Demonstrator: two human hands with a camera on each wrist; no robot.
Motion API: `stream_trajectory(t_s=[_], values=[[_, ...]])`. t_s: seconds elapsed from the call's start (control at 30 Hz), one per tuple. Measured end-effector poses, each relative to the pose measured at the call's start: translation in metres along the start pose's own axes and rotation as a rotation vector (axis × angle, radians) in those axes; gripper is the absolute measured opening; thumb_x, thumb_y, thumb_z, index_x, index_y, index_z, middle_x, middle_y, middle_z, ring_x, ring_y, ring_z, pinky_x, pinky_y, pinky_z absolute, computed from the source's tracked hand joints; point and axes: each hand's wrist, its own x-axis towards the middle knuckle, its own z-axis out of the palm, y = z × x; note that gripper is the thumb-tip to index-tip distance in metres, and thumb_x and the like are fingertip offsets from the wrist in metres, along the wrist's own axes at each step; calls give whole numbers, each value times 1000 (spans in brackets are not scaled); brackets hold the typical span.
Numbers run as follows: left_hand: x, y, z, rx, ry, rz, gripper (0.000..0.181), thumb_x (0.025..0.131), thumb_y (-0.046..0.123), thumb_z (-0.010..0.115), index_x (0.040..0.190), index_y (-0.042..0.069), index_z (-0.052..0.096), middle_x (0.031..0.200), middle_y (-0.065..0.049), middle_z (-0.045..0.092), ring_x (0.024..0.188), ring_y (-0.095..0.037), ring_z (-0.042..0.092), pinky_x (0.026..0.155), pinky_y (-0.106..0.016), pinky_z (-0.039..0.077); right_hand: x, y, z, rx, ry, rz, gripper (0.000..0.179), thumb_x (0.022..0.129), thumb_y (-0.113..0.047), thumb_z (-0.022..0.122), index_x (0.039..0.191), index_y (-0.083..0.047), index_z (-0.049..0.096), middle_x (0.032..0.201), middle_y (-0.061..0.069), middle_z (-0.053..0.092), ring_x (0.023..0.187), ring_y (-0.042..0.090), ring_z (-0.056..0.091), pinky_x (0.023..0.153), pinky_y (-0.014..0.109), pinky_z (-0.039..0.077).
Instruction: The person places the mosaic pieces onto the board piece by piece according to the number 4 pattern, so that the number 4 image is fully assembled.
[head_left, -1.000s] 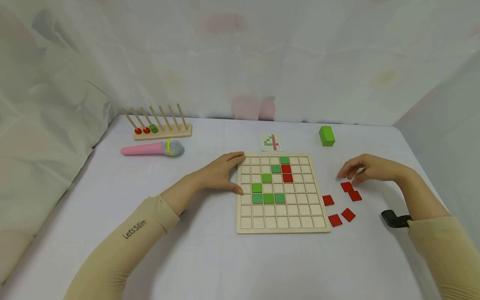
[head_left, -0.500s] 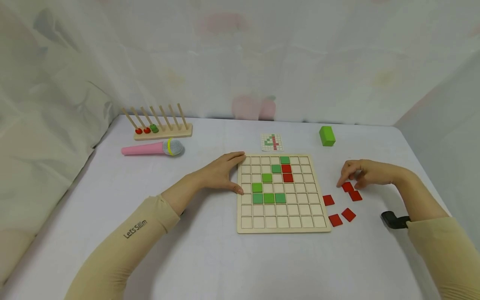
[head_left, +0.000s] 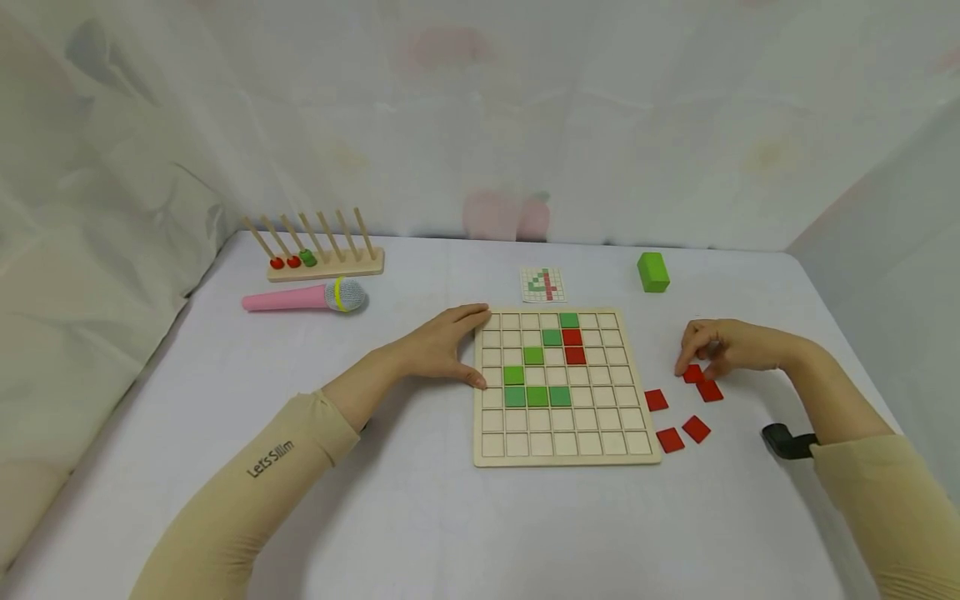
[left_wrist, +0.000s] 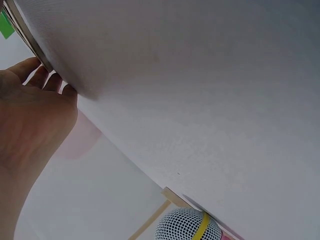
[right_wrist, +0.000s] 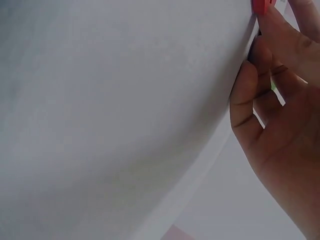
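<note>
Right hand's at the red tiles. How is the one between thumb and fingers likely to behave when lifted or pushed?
The red tile by the right hand looks thin and crisp-edged, so probably stiff and light. Being flat and square, it should slide rather than roll. Another tile lies right by its near corner, so a nudge that way may shift both.

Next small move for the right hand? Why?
Probably lift the red tile and set it in the bare cell just below the two red tiles on the board: the right hand appears to pinch that tile, and the pattern card shows a longer red column.
</note>
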Motion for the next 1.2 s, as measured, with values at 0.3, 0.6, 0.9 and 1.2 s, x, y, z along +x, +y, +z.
stream_trajectory(t_s=[0.3,0.6,0.9,1.2], values=[[0,0,0,2,1,-5,119,68,64,80,159,13,21,168,-4,16,156,-30,16,127,-49,21,0,0,1,-41,34,32,27,78,0,75,95,-20,76,98,0,61,89,11,51,73,21,50],[0,0,0,-7,-2,-5,119,68,63,81,159,13,22,168,-3,16,156,-29,17,127,-48,21,3,-4,0,-105,70,96,26,75,-2,77,94,-18,67,87,1,59,85,15,53,71,25,48],[-1,1,-1,-2,6,2,118,69,61,82,158,11,23,167,-5,18,155,-30,18,127,-48,22,9,-12,-4,-169,99,112,17,79,-9,76,77,-16,61,84,-2,66,86,16,58,76,30,48],[0,0,0,-10,8,5,118,69,62,82,158,11,23,167,-5,18,155,-30,18,127,-48,23,19,-32,-5,-131,156,109,10,83,-6,70,89,-13,66,83,0,68,80,14,58,71,26,48]])
